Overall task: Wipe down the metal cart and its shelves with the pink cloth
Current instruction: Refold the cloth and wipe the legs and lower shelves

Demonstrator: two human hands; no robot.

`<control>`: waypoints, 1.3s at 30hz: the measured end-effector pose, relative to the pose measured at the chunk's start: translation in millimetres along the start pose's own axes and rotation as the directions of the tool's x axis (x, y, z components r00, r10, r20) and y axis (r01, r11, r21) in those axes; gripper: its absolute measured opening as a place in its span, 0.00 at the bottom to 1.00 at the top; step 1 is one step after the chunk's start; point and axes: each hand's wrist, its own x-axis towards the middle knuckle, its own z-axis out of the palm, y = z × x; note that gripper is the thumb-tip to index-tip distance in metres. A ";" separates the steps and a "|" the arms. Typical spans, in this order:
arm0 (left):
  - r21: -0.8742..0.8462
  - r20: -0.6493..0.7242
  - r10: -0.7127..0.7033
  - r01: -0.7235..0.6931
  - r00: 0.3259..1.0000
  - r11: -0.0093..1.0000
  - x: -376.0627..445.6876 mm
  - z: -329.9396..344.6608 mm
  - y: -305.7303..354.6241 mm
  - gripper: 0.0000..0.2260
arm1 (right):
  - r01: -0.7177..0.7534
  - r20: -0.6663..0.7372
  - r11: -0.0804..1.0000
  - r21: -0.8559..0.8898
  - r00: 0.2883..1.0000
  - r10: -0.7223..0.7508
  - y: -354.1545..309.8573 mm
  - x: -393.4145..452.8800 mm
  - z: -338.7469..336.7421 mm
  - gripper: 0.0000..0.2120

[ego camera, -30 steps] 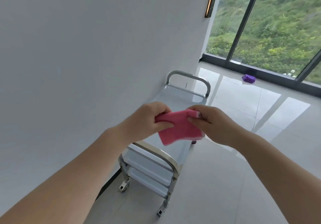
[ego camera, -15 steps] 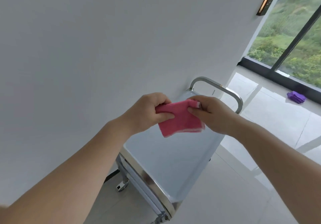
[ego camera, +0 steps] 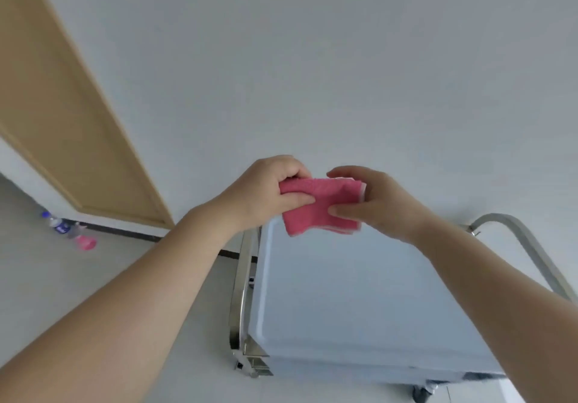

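Two hands were up in the middle of the frame, close together, both holding 1 pink cloth (ego camera: pixel 322 207). The left hand (ego camera: pixel 266 193) gripped the cloth's left end w/ fingers curled over the top and thumb pressed on the front. The right hand (ego camera: pixel 375 202) pinched the right end, fingers on top, thumb below. The cloth was folded, w/ white edges showing at its right side. It hung in the air above the far end of the cart, not touching it.

Under the hands, lower right of the frame, stood 1 metal cart (ego camera: pixel 359 302). Its top shelf was flat, pale and shiny. Lower shelves couldn't be seen; the top one hid them. 2 handles showed: 1 silver bar (ego camera: pixel 242 283) along the left side, and 1 curved bar (ego camera: pixel 525 240) at the right. 1 wheel (ego camera: pixel 422 395) peeked out at the bottom edge. The right arm crossed over the cart's right side and covered part of it.

Behind it all was a big white wall (ego camera: pixel 312 58), filling most of the top. A tan door (ego camera: pixel 56 105) sat in the upper left. Near the door's bottom, left edge of the frame, 2 small things lay on the floor (ego camera: pixel 93 277): 1 bottle w/ a blue label (ego camera: pixel 59 224) and 1 pink thing (ego camera: pixel 86 242) just beside it, too blurry to tell what. A dark strip ran along the wall's base.
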 end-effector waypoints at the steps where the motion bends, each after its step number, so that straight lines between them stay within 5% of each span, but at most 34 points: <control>1: 0.011 -0.038 -0.029 0.029 0.999 1.000 -14.2 -3.4 4.3 0.09 | 0.026 0.058 0.999 0.021 0.998 -0.027 -4.6 0.0 5.0 0.20; 7: 0.032 -0.254 -0.145 0.158 0.956 0.987 -110.1 -20.9 26.6 0.08 | 0.120 0.334 0.991 0.064 0.933 -0.135 -31.2 -9.1 64.8 0.06; 13: 0.012 -0.404 -0.231 0.258 0.885 0.966 -211.0 -12.8 39.9 0.06 | 0.204 0.484 0.978 0.034 0.853 -0.195 -49.1 -48.9 123.2 0.03; 23: -0.230 -0.391 -0.448 0.386 0.804 0.893 -313.7 68.9 75.0 0.16 | 0.280 0.525 0.959 -0.032 0.822 -0.223 -16.0 -154.8 147.0 0.10; 28: -0.278 -0.405 -0.555 0.480 0.727 0.832 -337.1 102.6 88.7 0.17 | 0.309 0.626 0.951 -0.012 0.744 -0.234 3.9 -167.7 146.2 0.10; 34: -0.218 -0.521 -0.647 0.645 0.557 0.732 -357.9 171.0 68.0 0.09 | 0.332 0.753 0.942 0.047 0.608 -0.252 73.1 -168.1 169.4 0.20; 39: -0.418 -0.415 -0.779 0.663 0.469 0.622 -385.8 280.9 -4.9 0.11 | 0.205 0.757 0.977 0.056 0.629 -0.176 204.5 -181.5 213.2 0.22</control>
